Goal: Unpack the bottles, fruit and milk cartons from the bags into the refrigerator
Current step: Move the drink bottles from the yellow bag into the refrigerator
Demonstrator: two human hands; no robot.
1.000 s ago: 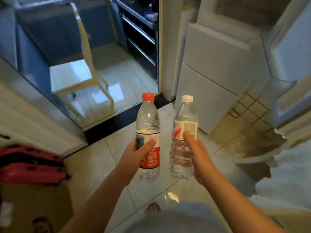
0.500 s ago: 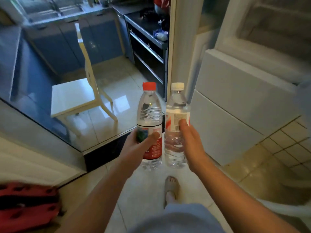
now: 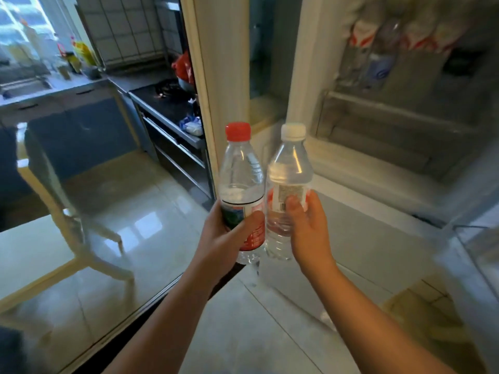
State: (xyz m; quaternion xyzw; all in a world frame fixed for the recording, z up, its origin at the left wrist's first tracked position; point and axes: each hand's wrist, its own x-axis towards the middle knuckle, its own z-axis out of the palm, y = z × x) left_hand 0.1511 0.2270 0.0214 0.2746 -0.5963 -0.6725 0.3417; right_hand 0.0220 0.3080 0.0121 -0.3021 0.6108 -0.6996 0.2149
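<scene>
- A kitchen is showing ahead, with a glossy pale tiled floor (image 3: 270, 336) and a dark bench (image 3: 164, 103) on the left. A white refrigerator (image 3: 356, 233) on the right is standing with its upper compartment open.
- The left grip (image 3: 226, 238) is curling round the label of a red-capped bottle (image 3: 240, 174), with the thumb lying across the front.
- The right grip (image 3: 307, 228) is curling round a white-capped bottle (image 3: 289, 168), with the thumb pressing on its label.
- Both bottles are being held upright in the air, side by side and seemingly touching at the shoulders. They are in front of the refrigerator, not inside it.
- Each bottle is clear plastic holding clear liquid. The red-capped one is wearing a red and green label, the white-capped one a white and red label with a barcode.
- Two bottles are in hand, one per grip.
- Inside the open compartment a row of shelf bottles (image 3: 378, 49) is standing, too blurred to count.
- A red bag (image 3: 183, 67) is sitting on the bench.
</scene>
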